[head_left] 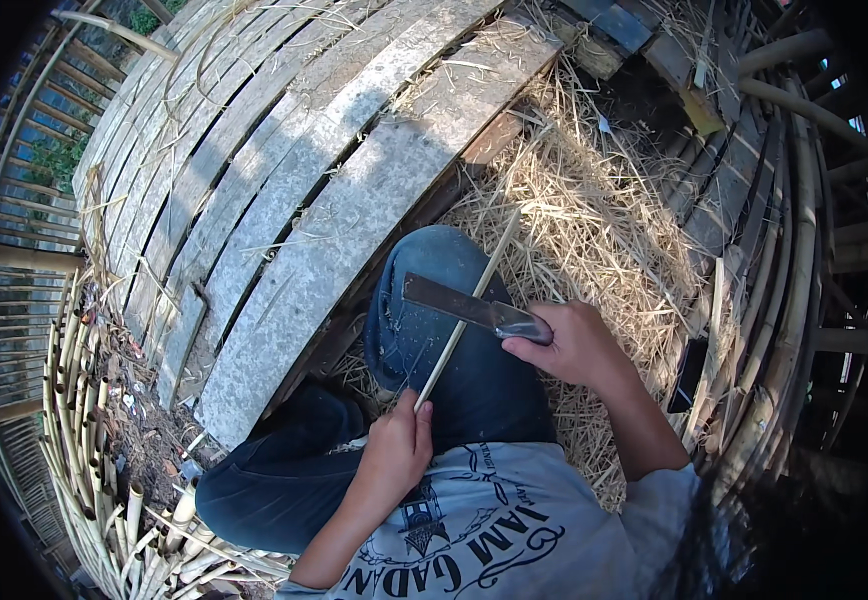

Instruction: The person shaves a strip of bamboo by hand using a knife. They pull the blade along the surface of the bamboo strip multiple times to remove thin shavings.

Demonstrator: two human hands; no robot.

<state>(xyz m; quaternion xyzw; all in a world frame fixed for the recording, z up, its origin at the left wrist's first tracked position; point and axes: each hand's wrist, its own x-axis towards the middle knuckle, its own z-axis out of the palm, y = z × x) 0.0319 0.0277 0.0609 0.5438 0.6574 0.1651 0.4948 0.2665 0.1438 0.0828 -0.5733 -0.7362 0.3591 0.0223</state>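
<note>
The left hand (pixel 397 448) is closed around the near end of a thin bamboo strip (pixel 464 312) — pale, straight, its long axis running up and to the right over the knee in blue denim (pixel 434 300). The right hand (pixel 572 345) grips a knife (pixel 474 308), flat grey blade pointing left, laid across the strip. Dry straw (pixel 594 200) surrounds them — weathered planks (pixel 334 200) lie leftward.

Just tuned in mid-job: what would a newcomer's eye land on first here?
First, the broad knife in the right hand, its blade laid across a thin bamboo strip above the person's raised knee at centre. The left hand grips the strip's lower end. Behind them, wide grey curved planks sweep up the left, with loose straw to the right and cut bamboo tubes piled at lower left.
</note>
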